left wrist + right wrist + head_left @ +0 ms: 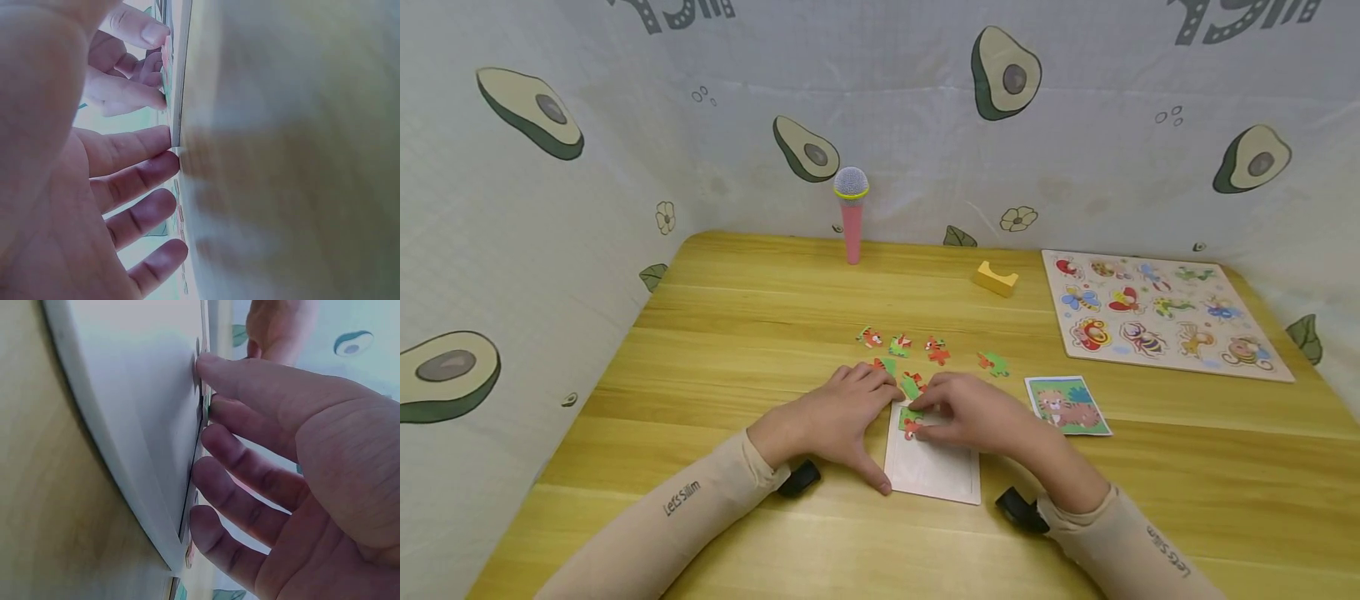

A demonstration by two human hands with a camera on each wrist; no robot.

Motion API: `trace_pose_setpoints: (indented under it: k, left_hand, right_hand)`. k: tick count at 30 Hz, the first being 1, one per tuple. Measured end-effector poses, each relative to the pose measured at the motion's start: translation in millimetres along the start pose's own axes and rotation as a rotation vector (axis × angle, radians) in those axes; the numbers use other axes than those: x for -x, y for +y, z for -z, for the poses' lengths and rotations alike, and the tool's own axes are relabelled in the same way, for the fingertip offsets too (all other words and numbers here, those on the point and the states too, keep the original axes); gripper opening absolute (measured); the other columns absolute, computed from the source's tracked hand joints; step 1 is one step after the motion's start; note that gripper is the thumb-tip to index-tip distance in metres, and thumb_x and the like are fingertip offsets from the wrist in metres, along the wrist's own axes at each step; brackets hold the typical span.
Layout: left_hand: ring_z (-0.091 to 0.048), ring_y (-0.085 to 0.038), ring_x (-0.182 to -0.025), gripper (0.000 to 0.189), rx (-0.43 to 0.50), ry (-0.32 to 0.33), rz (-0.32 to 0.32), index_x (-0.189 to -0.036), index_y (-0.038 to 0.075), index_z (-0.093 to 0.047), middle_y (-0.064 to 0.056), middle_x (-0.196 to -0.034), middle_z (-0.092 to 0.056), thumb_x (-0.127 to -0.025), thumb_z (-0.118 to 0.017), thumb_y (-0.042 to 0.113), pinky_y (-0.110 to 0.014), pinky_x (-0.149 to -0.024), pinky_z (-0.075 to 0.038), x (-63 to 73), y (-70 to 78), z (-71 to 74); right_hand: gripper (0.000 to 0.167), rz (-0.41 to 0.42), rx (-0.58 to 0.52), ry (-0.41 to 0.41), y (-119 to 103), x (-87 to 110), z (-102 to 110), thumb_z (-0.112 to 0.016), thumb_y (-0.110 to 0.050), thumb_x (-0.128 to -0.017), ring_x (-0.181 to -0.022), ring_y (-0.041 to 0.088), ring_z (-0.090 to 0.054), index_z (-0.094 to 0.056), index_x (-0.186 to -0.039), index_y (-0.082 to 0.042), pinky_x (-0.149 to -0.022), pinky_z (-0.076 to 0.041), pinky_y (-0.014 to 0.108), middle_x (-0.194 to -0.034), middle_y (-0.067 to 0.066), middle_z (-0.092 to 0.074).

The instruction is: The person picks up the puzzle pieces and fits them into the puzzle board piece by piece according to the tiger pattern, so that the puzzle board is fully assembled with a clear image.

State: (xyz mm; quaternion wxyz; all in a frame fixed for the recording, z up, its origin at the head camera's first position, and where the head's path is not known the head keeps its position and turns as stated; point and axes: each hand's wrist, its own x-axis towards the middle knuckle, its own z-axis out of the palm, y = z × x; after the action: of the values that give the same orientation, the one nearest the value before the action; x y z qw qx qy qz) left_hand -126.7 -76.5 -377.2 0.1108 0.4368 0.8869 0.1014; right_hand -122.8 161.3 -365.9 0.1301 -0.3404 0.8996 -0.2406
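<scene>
A white puzzle tray [934,473] with a raised rim lies flat in front of me. My right hand [977,415] pinches a green and red jigsaw piece [910,422] by its edges, thumb and index finger at the tray's upper left corner. Its other fingers [215,481] are spread loosely by the tray's rim. Along the tray's left side rests my left hand [848,417], index fingertip [164,135] at the top corner and thumb low on the edge. More jigsaw pieces [937,350] with orange striped parts lie just beyond both hands.
Right of the tray lies a picture card [1067,406] of a striped animal. A large wooden insect board [1172,312] is farther back on the right. A yellow block [996,279] and an upright pink toy microphone [852,218] stand near the table's rear edge.
</scene>
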Motion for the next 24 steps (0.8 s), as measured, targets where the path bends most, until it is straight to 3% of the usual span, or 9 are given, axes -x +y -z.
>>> trace_pose_setpoints:
  k: [24]
  left_hand:
    - [-0.035, -0.018, -0.128, 0.109, 0.010, 0.008, -0.003, -0.143, 0.012, -0.050, 0.003, -0.139, -0.044, -0.063, -0.075, 0.081, -0.038, -0.103, -0.031, 1.3, 0.1, -1.0]
  right_hand:
    - [0.018, 0.013, 0.034, 0.039, 0.6, 0.9, -6.1, -0.079, -0.025, -0.090, -0.086, 0.008, -0.059, -0.078, -0.103, -0.012, -0.077, -0.052, 0.030, -0.098, -0.006, -0.065]
